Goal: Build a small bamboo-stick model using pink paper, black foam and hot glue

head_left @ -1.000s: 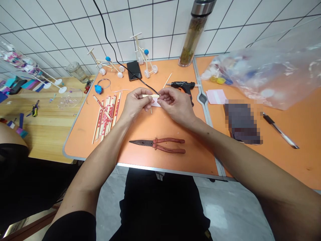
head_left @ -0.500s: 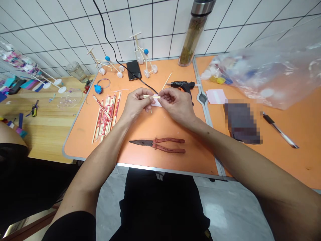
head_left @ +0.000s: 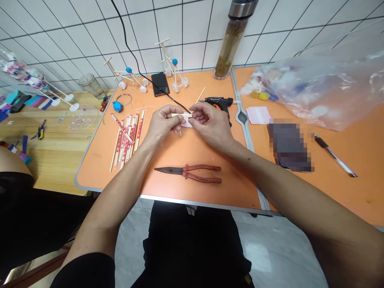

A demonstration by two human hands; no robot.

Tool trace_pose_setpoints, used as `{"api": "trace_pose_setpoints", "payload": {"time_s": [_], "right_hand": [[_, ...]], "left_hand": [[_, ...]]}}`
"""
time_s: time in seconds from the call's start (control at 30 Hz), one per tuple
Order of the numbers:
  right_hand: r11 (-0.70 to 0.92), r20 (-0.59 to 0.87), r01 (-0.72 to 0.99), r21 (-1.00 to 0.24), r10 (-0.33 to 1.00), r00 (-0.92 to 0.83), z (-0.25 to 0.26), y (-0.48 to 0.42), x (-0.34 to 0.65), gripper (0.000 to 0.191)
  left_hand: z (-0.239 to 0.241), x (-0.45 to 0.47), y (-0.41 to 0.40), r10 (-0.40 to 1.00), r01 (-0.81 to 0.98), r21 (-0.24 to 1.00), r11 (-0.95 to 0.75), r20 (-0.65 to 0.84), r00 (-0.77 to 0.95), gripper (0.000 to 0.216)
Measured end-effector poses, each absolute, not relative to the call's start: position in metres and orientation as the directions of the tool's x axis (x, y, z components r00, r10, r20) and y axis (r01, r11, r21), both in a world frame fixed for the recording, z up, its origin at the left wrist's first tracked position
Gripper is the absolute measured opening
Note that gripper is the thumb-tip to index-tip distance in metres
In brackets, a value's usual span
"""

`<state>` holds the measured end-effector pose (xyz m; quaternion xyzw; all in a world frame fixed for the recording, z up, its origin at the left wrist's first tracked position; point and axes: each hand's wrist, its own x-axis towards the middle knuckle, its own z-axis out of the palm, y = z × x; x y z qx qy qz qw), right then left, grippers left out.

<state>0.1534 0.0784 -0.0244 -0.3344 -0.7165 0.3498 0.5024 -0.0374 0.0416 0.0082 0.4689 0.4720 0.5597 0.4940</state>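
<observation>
Short pale wooden sticks (head_left: 183,115), apparently cut chopsticks, lie side by side between my hands above the orange table. My left hand (head_left: 164,123) is closed, pinching their left part between thumb and fingers. At the other end my right hand (head_left: 213,125) has its fingers curled and its thumb against the stick ends; the fingertips partly hide them. Another stick end (head_left: 181,133) pokes out below my left fingers. Under the hands shows a small pale paper (head_left: 187,123). Nearer me lie long-nose pliers (head_left: 187,174) with red handles.
Wrapped chopsticks (head_left: 127,138) lie left of my hands. A black glue gun (head_left: 220,103) with its cord and a loose stick (head_left: 200,95) are behind. Two wheeled stick models (head_left: 177,76), a phone (head_left: 160,85) and a tall bottle (head_left: 229,48) stand near the wall. A plastic bag (head_left: 324,88) lies right.
My right index finger and fingertips have shifted slightly up and left around the stick ends. My left hand and the things on the table look unmoved.
</observation>
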Motion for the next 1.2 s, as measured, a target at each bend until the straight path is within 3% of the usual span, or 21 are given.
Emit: {"api": "trace_pose_setpoints", "payload": {"time_s": [0.13,0.5,0.9,1.2], "right_hand": [[0.473,0.43,0.119,-0.873,0.862,-0.268,-0.023,0.077,0.153,0.03],[0.258,0.254,-0.023,-0.966,0.922,-0.292,-0.006,0.074,0.155,0.009],[0.239,0.25,-0.073,-0.968,0.927,-0.28,-0.005,0.076,0.154,0.011],[0.386,0.38,-0.012,-0.922,0.899,-0.219,-0.012,0.078,0.154,0.005]], "left_hand": [[0.009,-0.038,0.041,0.996,-0.117,0.992,-0.047,0.038,-0.081,0.019],[0.008,-0.037,0.041,0.99,-0.05,0.99,-0.13,0.127,-0.067,0.02],[0.009,-0.035,0.04,0.992,-0.067,0.991,-0.119,0.116,-0.05,0.026],[0.01,-0.039,0.04,0.992,-0.071,0.994,-0.082,0.075,-0.1,0.032]]}}
